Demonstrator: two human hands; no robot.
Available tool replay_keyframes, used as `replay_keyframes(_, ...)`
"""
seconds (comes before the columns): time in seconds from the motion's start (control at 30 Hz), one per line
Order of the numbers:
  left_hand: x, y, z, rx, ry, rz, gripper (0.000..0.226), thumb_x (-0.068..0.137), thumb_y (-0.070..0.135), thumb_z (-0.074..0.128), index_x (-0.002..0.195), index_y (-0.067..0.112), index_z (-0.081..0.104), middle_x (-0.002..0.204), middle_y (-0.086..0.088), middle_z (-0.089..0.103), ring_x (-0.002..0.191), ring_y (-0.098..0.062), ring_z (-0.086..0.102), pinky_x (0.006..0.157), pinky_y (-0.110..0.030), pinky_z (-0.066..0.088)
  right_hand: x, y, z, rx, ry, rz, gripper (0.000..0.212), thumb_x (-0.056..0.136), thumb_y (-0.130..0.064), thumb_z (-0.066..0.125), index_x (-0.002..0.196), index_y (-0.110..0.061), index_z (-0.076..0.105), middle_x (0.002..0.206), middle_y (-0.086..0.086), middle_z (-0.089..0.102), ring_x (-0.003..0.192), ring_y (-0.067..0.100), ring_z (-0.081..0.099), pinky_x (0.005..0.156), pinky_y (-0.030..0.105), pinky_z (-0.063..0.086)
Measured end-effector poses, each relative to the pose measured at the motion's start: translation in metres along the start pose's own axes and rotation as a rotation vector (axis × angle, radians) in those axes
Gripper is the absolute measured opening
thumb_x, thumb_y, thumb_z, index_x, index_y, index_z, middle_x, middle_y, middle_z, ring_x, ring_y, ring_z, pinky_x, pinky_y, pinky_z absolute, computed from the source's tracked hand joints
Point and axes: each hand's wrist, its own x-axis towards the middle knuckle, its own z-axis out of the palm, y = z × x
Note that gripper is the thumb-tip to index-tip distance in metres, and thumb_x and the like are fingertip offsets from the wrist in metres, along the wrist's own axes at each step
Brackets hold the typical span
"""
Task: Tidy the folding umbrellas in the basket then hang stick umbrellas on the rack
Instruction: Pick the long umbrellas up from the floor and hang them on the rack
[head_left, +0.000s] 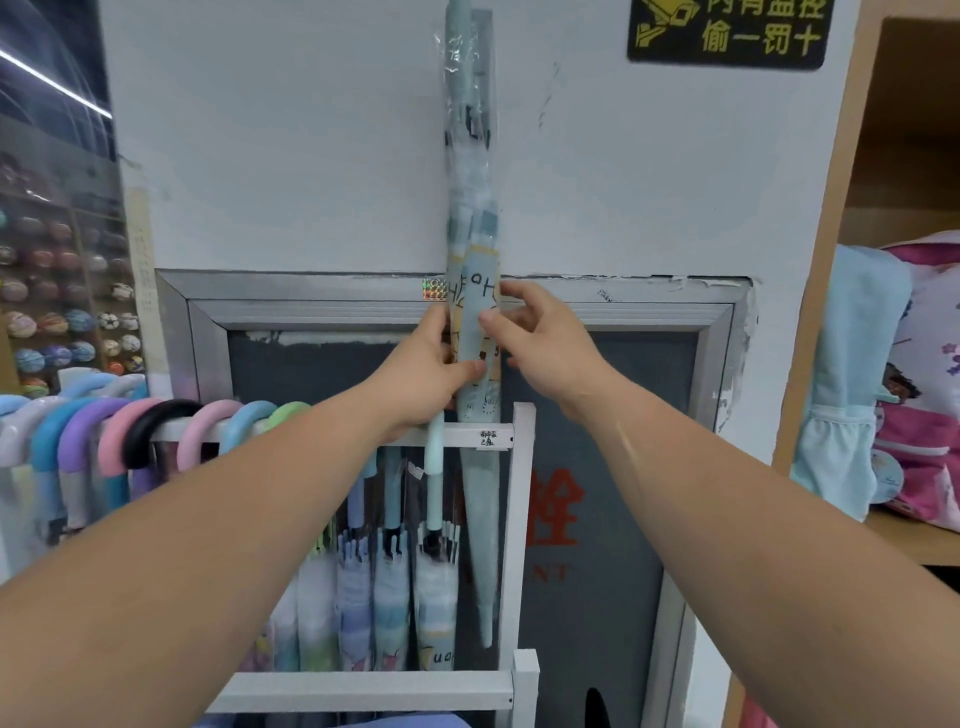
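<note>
I hold a pale teal stick umbrella (474, 218) in clear plastic wrap upright against the white wall, tip down. Its lower part (480, 519) runs behind the top rail of the white rack (521, 519). My left hand (426, 374) grips the umbrella from the left, thumb across its front. My right hand (540, 338) pinches it a little higher from the right. Several stick umbrellas hang on the rail by curved handles (135, 441) in pastel colours and one in black. A teal handle (434, 457) hangs just under my left hand. No basket or folding umbrellas are in view.
Behind the rack is a grey metal-framed cabinet door (597, 415) with red lettering. A wooden shelf (883, 530) at the right holds a light blue backpack (852, 364) and a pink one (930, 364). Shelves of small balls (57, 322) fill the far left.
</note>
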Motion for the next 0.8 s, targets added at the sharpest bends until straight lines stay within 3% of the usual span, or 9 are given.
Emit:
replay_keyframes(0.07,0.0,0.0,0.0,0.015,-0.017,0.013,0.053,0.096,0.009,0.064,0.136,0.036,0.043,0.109,0.0,0.075,0.099,-0.013,0.073,0.079,-0.034,0.057,0.004,-0.001,0.006,-0.039,0.011,-0.019,0.03,0.094,-0.029,0.066,0.123,-0.028,0.058,0.102,-0.005,0.074,0.091,0.012,0.071,0.076,0.03,0.055)
replay_keyframes(0.13,0.0,-0.001,-0.001,0.046,-0.042,0.006,0.054,0.094,0.009,0.066,0.135,0.036,0.045,0.11,-0.001,0.075,0.103,-0.016,0.072,0.09,-0.039,0.058,0.007,0.002,0.008,-0.074,0.004,-0.017,0.032,0.094,-0.026,0.066,0.125,-0.025,0.058,0.104,-0.002,0.073,0.091,0.018,0.071,0.076,0.034,0.055)
replay_keyframes(0.27,-0.003,0.0,-0.006,0.127,-0.003,-0.018,0.042,0.09,0.021,0.07,0.127,0.032,0.054,0.102,-0.009,0.076,0.097,-0.024,0.073,0.097,-0.048,0.054,-0.003,0.019,0.008,-0.061,-0.065,0.037,0.034,0.089,-0.026,0.068,0.121,-0.026,0.057,0.109,0.001,0.073,0.089,0.018,0.069,0.069,0.03,0.051)
replay_keyframes(0.43,0.004,0.016,-0.011,-0.04,0.103,0.005,0.028,0.098,0.017,0.062,0.121,0.031,0.054,0.105,-0.003,0.076,0.097,-0.021,0.073,0.091,-0.045,0.058,-0.023,0.043,0.009,-0.019,-0.177,0.142,0.032,0.091,-0.011,0.07,0.119,-0.02,0.058,0.112,0.003,0.074,0.102,0.02,0.072,0.092,0.046,0.058)
replay_keyframes(0.57,0.01,0.023,-0.008,-0.084,0.11,0.018,0.029,0.101,0.015,0.057,0.129,0.019,0.053,0.107,-0.003,0.076,0.093,-0.019,0.075,0.084,-0.043,0.061,-0.029,0.045,0.009,-0.007,-0.187,0.18,0.029,0.092,-0.014,0.069,0.119,-0.019,0.059,0.108,0.001,0.076,0.098,0.019,0.074,0.092,0.046,0.058)
replay_keyframes(0.67,0.009,0.021,-0.006,-0.09,0.104,0.013,0.029,0.101,0.011,0.058,0.128,0.021,0.053,0.109,-0.004,0.076,0.096,-0.021,0.074,0.081,-0.043,0.062,-0.029,0.042,0.006,-0.069,-0.183,0.173,0.022,0.092,-0.02,0.07,0.114,-0.019,0.065,0.103,0.004,0.077,0.094,0.022,0.074,0.092,0.047,0.057)
replay_keyframes(0.8,0.003,0.01,-0.002,-0.065,0.052,0.006,0.037,0.098,0.004,0.06,0.132,0.017,0.051,0.111,-0.006,0.076,0.097,-0.019,0.075,0.083,-0.036,0.06,-0.023,0.027,-0.002,-0.043,-0.062,0.107,0.019,0.093,-0.032,0.068,0.109,-0.024,0.071,0.1,0.005,0.076,0.092,0.023,0.073,0.089,0.039,0.058)
